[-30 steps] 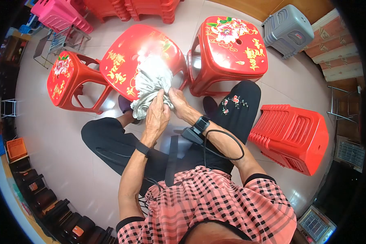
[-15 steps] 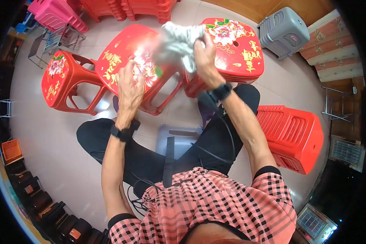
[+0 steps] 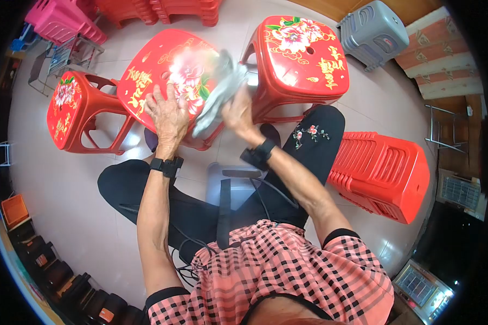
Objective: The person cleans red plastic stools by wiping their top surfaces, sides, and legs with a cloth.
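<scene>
My left hand (image 3: 169,115) lies with fingers spread on the near edge of a red plastic stool (image 3: 146,62) that has a flower print and gold lettering. In my right hand (image 3: 238,112) is a grey-white cloth (image 3: 221,95), gripped in closed fingers and blurred by motion. The cloth is at the right side of that stool's seat, covering part of the flower print. To the right stands a second flowered red stool (image 3: 309,67), and a smaller one (image 3: 65,111) stands at the left.
A stack of red stools (image 3: 382,173) lies on its side by my right knee. Grey stacked stools (image 3: 373,35) stand at the back right, pink ones (image 3: 65,21) at the back left. Below me is a pale stool (image 3: 222,189). Dark containers (image 3: 59,273) line the lower left.
My right hand has brought the cloth left and down, from between the stools to the middle stool's right side. My left hand has flattened on the seat. The whole view has shifted slightly.
</scene>
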The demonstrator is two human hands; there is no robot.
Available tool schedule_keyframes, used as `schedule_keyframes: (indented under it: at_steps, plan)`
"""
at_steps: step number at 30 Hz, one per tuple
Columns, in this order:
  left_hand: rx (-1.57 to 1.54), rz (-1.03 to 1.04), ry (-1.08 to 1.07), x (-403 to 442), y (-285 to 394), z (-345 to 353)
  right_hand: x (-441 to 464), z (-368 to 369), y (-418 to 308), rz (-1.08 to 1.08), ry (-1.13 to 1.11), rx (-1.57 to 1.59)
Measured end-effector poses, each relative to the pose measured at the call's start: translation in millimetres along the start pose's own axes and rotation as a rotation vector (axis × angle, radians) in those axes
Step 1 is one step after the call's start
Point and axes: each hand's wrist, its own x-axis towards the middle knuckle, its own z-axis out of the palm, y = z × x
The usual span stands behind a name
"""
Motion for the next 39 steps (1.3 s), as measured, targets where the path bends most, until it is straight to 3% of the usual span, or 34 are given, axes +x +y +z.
schedule_keyframes:
  at_steps: [1,4,9,10,15,17,19,21,23,25,35,39]
  plan:
    - [0.004,0.006,0.007,-0.1,1.2,-0.6,-17.3,7.3,-5.5,-0.057,0.032,0.047]
    - [0.019,0.020,0.041,-1.6,0.5,0.5,-54.7,9.1,-40.4,0.280,-0.116,0.344]
    - [-0.046,0.033,0.031,-1.3,1.4,-2.1,-74.7,18.8,-59.1,0.411,-0.071,0.502]
    - [-0.053,0.038,0.033,-1.1,0.2,-3.5,-69.7,20.3,-60.3,0.429,-0.040,0.648]
    - [-0.089,0.043,0.065,-3.5,-0.5,-2.7,-19.6,15.9,-20.0,0.346,0.201,0.408]
    - [-0.105,0.048,0.060,-3.2,-1.8,-2.5,29.0,-4.7,-12.5,0.454,0.038,0.208]
    - [-0.111,0.032,0.070,-2.4,-0.7,-4.0,68.9,-18.8,-10.9,0.335,-0.061,0.192]
    - [-0.117,0.018,0.075,-1.6,0.3,-5.0,122.3,-23.2,0.7,0.179,-0.292,-0.102]
    - [-0.117,0.009,0.071,-2.9,-1.1,-5.4,164.4,-16.1,-12.4,0.112,-0.492,-0.158]
    - [-0.134,0.007,0.075,-4.2,-1.7,-5.0,193.3,-1.2,-33.1,0.242,-0.697,-0.162]
    - [-0.264,-0.019,-0.016,-0.8,-2.9,-16.8,246.1,124.9,-91.3,-0.212,-0.744,-0.572]
    - [-0.296,-0.007,0.098,-1.7,-3.2,-8.1,216.5,158.1,-143.3,-0.356,-0.875,-0.753]
